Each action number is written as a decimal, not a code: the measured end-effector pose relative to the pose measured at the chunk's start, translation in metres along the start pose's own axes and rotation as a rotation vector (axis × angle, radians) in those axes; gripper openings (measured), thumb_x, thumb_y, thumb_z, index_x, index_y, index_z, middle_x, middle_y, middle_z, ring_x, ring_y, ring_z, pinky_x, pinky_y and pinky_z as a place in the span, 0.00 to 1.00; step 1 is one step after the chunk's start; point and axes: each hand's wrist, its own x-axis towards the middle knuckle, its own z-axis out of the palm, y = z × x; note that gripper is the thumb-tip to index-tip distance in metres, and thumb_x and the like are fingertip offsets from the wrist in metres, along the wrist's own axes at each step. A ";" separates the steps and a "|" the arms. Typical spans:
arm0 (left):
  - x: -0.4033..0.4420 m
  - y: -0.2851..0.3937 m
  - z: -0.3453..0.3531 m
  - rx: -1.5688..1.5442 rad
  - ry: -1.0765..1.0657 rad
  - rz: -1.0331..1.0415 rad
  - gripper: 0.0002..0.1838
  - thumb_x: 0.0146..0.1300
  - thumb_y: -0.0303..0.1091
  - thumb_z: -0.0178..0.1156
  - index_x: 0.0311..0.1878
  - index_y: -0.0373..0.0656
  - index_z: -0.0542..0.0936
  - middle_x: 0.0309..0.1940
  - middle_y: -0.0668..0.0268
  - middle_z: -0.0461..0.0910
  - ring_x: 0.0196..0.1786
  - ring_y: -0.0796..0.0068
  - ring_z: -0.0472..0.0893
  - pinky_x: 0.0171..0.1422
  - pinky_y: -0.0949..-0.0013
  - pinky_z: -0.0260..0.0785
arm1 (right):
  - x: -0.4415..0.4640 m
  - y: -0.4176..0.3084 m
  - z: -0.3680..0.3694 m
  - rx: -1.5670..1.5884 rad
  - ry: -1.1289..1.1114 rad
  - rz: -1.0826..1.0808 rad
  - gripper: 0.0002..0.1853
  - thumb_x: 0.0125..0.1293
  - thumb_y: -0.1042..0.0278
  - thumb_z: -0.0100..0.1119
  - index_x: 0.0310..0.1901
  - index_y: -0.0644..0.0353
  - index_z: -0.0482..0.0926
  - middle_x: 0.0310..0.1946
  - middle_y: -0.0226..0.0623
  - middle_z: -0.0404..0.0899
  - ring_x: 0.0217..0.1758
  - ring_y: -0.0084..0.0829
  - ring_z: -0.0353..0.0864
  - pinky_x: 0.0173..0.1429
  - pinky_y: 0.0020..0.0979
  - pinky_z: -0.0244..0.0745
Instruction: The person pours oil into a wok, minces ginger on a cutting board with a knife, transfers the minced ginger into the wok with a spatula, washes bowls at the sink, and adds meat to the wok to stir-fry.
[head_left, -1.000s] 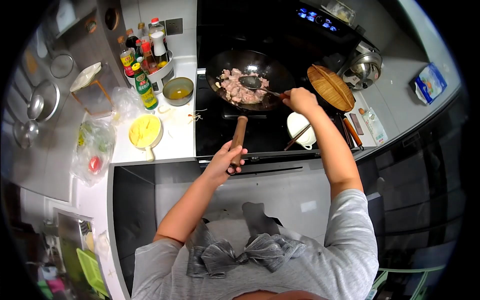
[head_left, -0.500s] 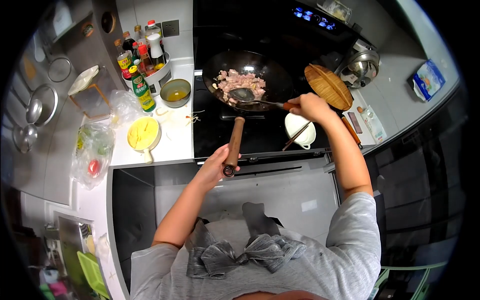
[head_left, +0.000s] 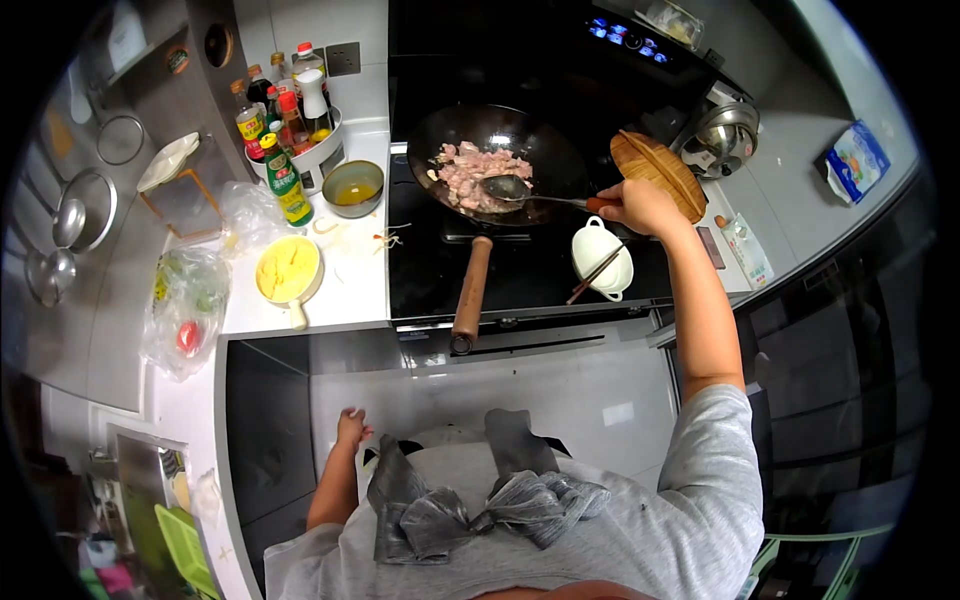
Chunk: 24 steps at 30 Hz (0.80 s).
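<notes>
My right hand (head_left: 640, 207) is closed around the wooden-ended handle of a metal ladle (head_left: 507, 188). The ladle's bowl rests among pale pink chopped meat (head_left: 465, 180) in a dark wok (head_left: 550, 165) on the black stove. Toward me points the wok's wooden handle (head_left: 472, 290), with no hand on it. Low beside my body, my left hand (head_left: 353, 427) hangs with nothing in it, its fingers loosely bent and apart. Below my right wrist sits a white two-eared bowl (head_left: 602, 258), with chopsticks (head_left: 595, 275) laid across it.
A wooden lid (head_left: 657, 175) lies right of the wok. On the left counter stand a bowl of yellowish liquid (head_left: 353, 190), a handled dish of yellow food (head_left: 290, 270), a green-labelled bottle (head_left: 288, 182) and several sauce bottles. A plastic bag (head_left: 187, 310) lies near the counter edge.
My left hand has let go of the wok handle and dropped back toward my body. My right hand has shifted slightly right, drawing the ladle through the meat.
</notes>
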 end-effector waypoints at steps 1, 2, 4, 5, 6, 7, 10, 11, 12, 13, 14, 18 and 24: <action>0.015 -0.031 -0.011 0.111 0.067 0.011 0.27 0.58 0.39 0.57 0.59 0.40 0.64 0.34 0.56 0.77 0.26 0.67 0.79 0.22 0.66 0.72 | -0.003 -0.004 0.004 -0.036 0.024 0.014 0.17 0.56 0.56 0.60 0.47 0.47 0.80 0.39 0.40 0.81 0.45 0.38 0.79 0.50 0.36 0.73; 0.026 -0.063 -0.022 0.227 0.110 0.008 0.26 0.58 0.39 0.57 0.57 0.38 0.65 0.31 0.55 0.77 0.24 0.65 0.79 0.23 0.65 0.73 | -0.003 -0.008 0.015 -0.064 0.001 0.010 0.17 0.57 0.56 0.59 0.48 0.48 0.79 0.40 0.41 0.80 0.45 0.39 0.79 0.50 0.37 0.73; 0.025 -0.095 -0.038 0.344 0.151 0.002 0.25 0.57 0.39 0.57 0.55 0.37 0.66 0.27 0.54 0.78 0.22 0.63 0.79 0.23 0.64 0.74 | -0.005 -0.015 0.039 -0.080 -0.022 0.007 0.17 0.57 0.56 0.58 0.49 0.47 0.78 0.42 0.41 0.79 0.47 0.40 0.78 0.50 0.39 0.73; 0.020 -0.104 -0.045 0.422 0.081 -0.024 0.24 0.57 0.39 0.57 0.53 0.35 0.66 0.28 0.53 0.78 0.23 0.63 0.80 0.24 0.64 0.75 | -0.008 -0.015 0.039 -0.066 -0.004 0.016 0.17 0.57 0.56 0.58 0.49 0.47 0.79 0.42 0.41 0.80 0.47 0.40 0.78 0.50 0.38 0.73; 0.011 -0.109 -0.051 0.500 0.011 -0.050 0.23 0.57 0.38 0.56 0.52 0.34 0.67 0.30 0.51 0.78 0.23 0.62 0.80 0.24 0.63 0.75 | -0.011 -0.013 0.034 -0.028 0.029 0.022 0.17 0.57 0.57 0.58 0.49 0.47 0.79 0.41 0.41 0.80 0.46 0.39 0.78 0.50 0.37 0.73; 0.002 -0.110 -0.057 0.579 -0.060 -0.075 0.23 0.57 0.38 0.56 0.51 0.33 0.67 0.31 0.50 0.79 0.24 0.62 0.81 0.25 0.63 0.75 | -0.015 -0.008 0.031 0.011 0.062 0.030 0.17 0.57 0.57 0.58 0.49 0.48 0.79 0.40 0.42 0.80 0.46 0.39 0.78 0.49 0.37 0.73; -0.015 -0.100 -0.060 0.739 -0.038 -0.132 0.24 0.56 0.40 0.57 0.50 0.32 0.68 0.34 0.48 0.79 0.29 0.59 0.82 0.31 0.62 0.76 | -0.029 0.016 0.053 0.204 0.185 0.042 0.20 0.55 0.54 0.60 0.49 0.51 0.78 0.35 0.45 0.80 0.41 0.42 0.80 0.45 0.37 0.73; -0.020 -0.094 -0.056 0.816 0.054 -0.165 0.25 0.55 0.42 0.57 0.50 0.32 0.68 0.37 0.48 0.79 0.34 0.56 0.82 0.37 0.60 0.76 | -0.033 0.022 0.070 0.309 0.289 0.070 0.22 0.55 0.53 0.61 0.50 0.53 0.78 0.33 0.47 0.80 0.39 0.43 0.80 0.43 0.37 0.73; -0.014 -0.096 -0.054 0.814 0.050 -0.169 0.25 0.55 0.42 0.57 0.50 0.32 0.68 0.37 0.48 0.79 0.34 0.56 0.82 0.37 0.60 0.76 | -0.037 0.026 0.089 0.473 0.355 0.087 0.24 0.54 0.52 0.62 0.50 0.57 0.77 0.30 0.49 0.80 0.36 0.45 0.80 0.41 0.38 0.73; 0.004 -0.109 -0.054 0.881 0.073 -0.100 0.26 0.55 0.43 0.57 0.51 0.33 0.69 0.41 0.47 0.78 0.40 0.54 0.80 0.44 0.60 0.74 | -0.048 0.016 0.096 0.507 0.398 0.160 0.25 0.55 0.53 0.62 0.50 0.61 0.77 0.24 0.48 0.78 0.27 0.37 0.80 0.36 0.33 0.72; 0.013 -0.118 -0.056 0.949 0.098 -0.030 0.27 0.54 0.45 0.57 0.52 0.34 0.69 0.44 0.46 0.77 0.47 0.52 0.78 0.52 0.60 0.71 | -0.054 0.011 0.110 0.609 0.426 0.201 0.24 0.55 0.54 0.62 0.50 0.62 0.77 0.22 0.44 0.77 0.24 0.32 0.76 0.33 0.31 0.71; 0.010 -0.077 -0.041 0.810 0.149 -0.014 0.28 0.53 0.46 0.57 0.53 0.36 0.70 0.49 0.46 0.75 0.54 0.50 0.73 0.60 0.61 0.64 | -0.074 -0.009 0.146 1.211 0.384 0.299 0.21 0.61 0.58 0.59 0.49 0.67 0.76 0.16 0.26 0.71 0.17 0.15 0.63 0.21 0.19 0.57; 0.018 -0.038 -0.030 0.794 0.156 0.076 0.27 0.55 0.45 0.58 0.54 0.37 0.70 0.47 0.49 0.77 0.53 0.53 0.75 0.59 0.61 0.66 | -0.091 -0.011 0.121 1.853 0.026 0.150 0.17 0.65 0.62 0.53 0.51 0.65 0.71 0.15 0.24 0.65 0.09 0.13 0.54 0.12 0.16 0.47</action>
